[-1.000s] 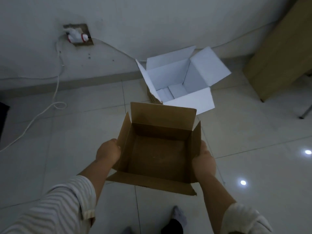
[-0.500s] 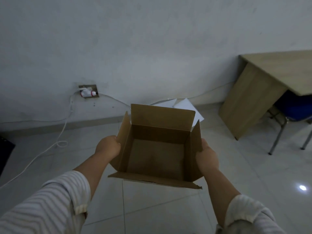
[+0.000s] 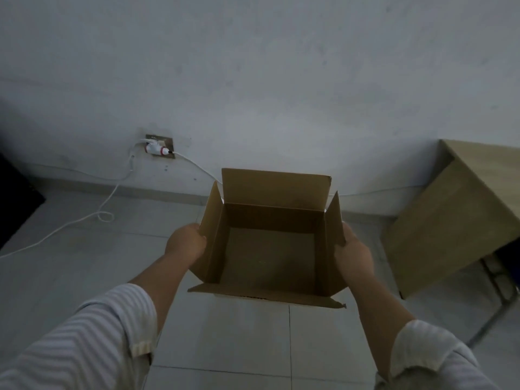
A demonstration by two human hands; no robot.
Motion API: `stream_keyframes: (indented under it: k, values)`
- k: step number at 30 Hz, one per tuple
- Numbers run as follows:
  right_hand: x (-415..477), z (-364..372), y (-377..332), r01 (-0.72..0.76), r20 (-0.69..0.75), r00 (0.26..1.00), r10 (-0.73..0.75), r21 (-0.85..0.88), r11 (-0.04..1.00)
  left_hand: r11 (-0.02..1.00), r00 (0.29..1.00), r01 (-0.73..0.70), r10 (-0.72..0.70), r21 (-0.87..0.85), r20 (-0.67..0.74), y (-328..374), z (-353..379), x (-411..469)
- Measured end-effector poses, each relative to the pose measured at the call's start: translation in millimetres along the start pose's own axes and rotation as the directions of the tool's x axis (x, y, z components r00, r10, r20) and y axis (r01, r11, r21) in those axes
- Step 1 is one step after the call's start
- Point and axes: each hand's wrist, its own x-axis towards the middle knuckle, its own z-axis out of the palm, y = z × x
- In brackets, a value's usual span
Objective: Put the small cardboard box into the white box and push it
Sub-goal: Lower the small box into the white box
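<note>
I hold the small brown cardboard box (image 3: 270, 257) in the air in front of me, its four flaps open and its inside empty. My left hand (image 3: 185, 243) grips its left side and my right hand (image 3: 353, 253) grips its right side. The box stays level, above the tiled floor near the wall. The white box is hidden behind the cardboard box and does not show in this view.
A wooden desk (image 3: 461, 215) stands at the right with a metal chair leg (image 3: 495, 316) beside it. A wall socket with a plug (image 3: 159, 147) is at the left, and its white cable (image 3: 84, 218) trails across the floor tiles.
My view has tilted up toward the wall, and the white box, seen on the floor a second ago, has dropped out of sight behind the cardboard box. Both hands keep their hold.
</note>
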Motion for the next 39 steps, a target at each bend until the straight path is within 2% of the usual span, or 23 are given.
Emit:
stream_keyframes:
  k: [7, 18, 26, 32, 35, 39]
  values:
    - [77, 24, 32, 0.059, 0.055, 0.997, -0.057, -0.030, 0.998, 0.997, 0.997, 0.059, -0.061, -0.040, -0.042, 23, 54, 31]
    - [187, 97, 70, 0.113, 0.046, 0.992, -0.116, 0.056, 0.992, 0.995, 0.986, 0.100, -0.103, -0.029, -0.133, 50, 153, 122]
    - [269, 176, 113, 0.234, 0.009, 0.972, -0.234, 0.034, 0.972, 0.993, 0.940, 0.068, -0.095, -0.094, -0.329, 43, 240, 172]
    - [318, 181, 110, 0.298, -0.059, 0.954, -0.294, 0.073, 0.952, 0.999, 0.870, 0.032, -0.044, -0.032, -0.491, 44, 238, 204]
    - [326, 180, 108, 0.380, -0.074, 0.924, -0.375, 0.058, 0.923, 0.999, 0.869, 0.036, -0.031, 0.000, -0.493, 42, 238, 213]
    - [331, 208, 126, 0.379, -0.072, 0.924, -0.374, 0.078, 0.922, 1.000, 0.882, 0.016, -0.026, -0.026, -0.470, 34, 270, 221]
